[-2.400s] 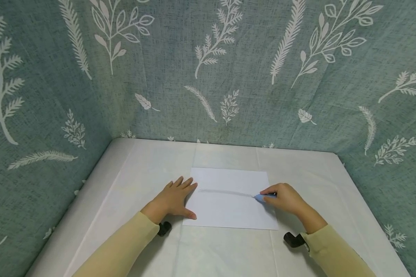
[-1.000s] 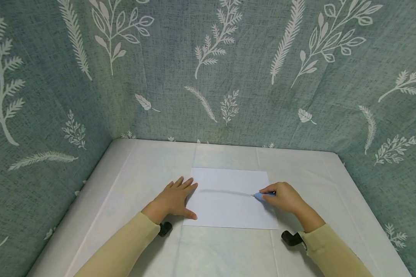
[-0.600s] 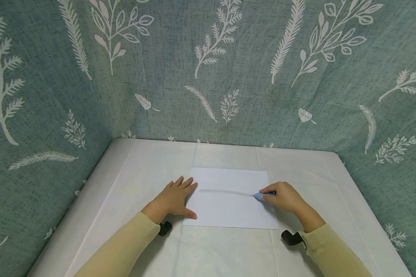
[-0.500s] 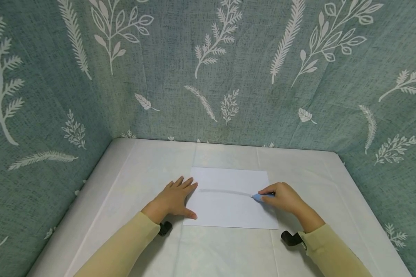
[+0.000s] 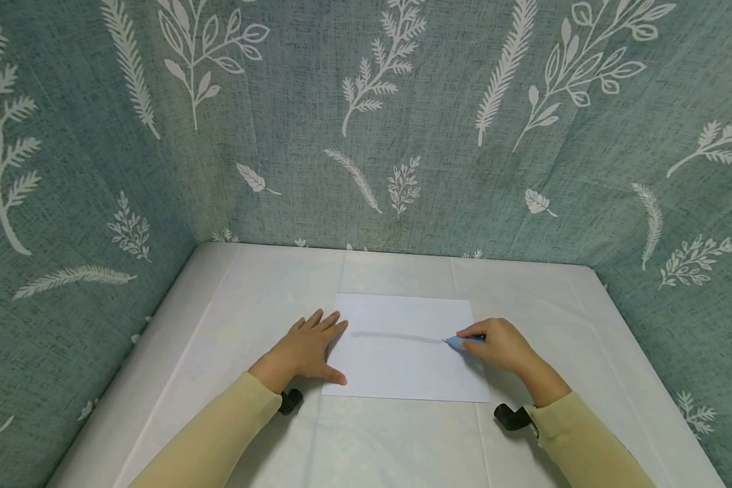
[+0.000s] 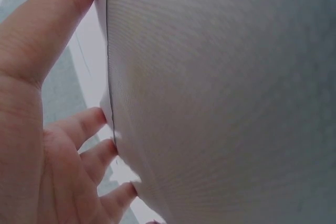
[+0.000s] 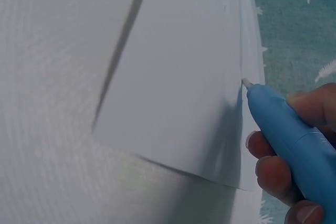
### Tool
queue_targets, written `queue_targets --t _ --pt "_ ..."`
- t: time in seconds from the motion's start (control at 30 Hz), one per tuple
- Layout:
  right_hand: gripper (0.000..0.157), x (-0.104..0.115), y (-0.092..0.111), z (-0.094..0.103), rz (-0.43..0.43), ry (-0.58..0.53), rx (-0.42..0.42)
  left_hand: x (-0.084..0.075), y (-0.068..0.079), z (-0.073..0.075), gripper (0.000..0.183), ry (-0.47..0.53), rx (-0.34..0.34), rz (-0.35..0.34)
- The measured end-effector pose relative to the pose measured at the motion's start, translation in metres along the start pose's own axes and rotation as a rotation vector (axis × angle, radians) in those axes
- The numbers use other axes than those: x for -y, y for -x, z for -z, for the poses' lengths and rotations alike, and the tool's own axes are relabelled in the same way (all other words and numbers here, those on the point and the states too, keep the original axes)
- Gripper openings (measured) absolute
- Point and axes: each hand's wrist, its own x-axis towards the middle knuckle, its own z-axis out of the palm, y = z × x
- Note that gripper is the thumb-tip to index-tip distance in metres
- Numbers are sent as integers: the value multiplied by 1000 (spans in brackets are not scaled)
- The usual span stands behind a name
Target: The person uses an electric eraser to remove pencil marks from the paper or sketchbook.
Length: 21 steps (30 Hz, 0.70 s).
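Observation:
A sheet of white paper [image 5: 402, 376] lies on the white-covered table, with a faint grey line [image 5: 390, 335] running across it. My left hand [image 5: 308, 349] rests with fingers spread on the paper's left edge; the left wrist view shows the thumb and fingertips along that edge. At the paper's right side, my right hand [image 5: 500, 346] grips a thick light-blue pen-shaped tool [image 7: 283, 129] between thumb and fingers. Its small pale tip meets the right end of the line. In the right wrist view the line looks like a crease or cut; I cannot tell which.
White cloth covers the table [image 5: 396, 447]. A green leaf-patterned curtain [image 5: 317, 122] closes off the back and both sides. Black wrist-worn devices [image 5: 512, 417] stick out below both sleeves.
The right hand and the blue tool have shifted only slightly, the tip now a little farther from me. The left hand and the paper keep their places.

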Motion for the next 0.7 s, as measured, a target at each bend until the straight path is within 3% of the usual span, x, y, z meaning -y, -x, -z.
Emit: queue_targets --t 0.37,0.7 --pt "16 3 1 -1 30 -11 39 0 0 1 116 2 0 -3" --pt "17 2 -1 -1 -9 -17 5 -1 2 3 115 4 -7 -9"
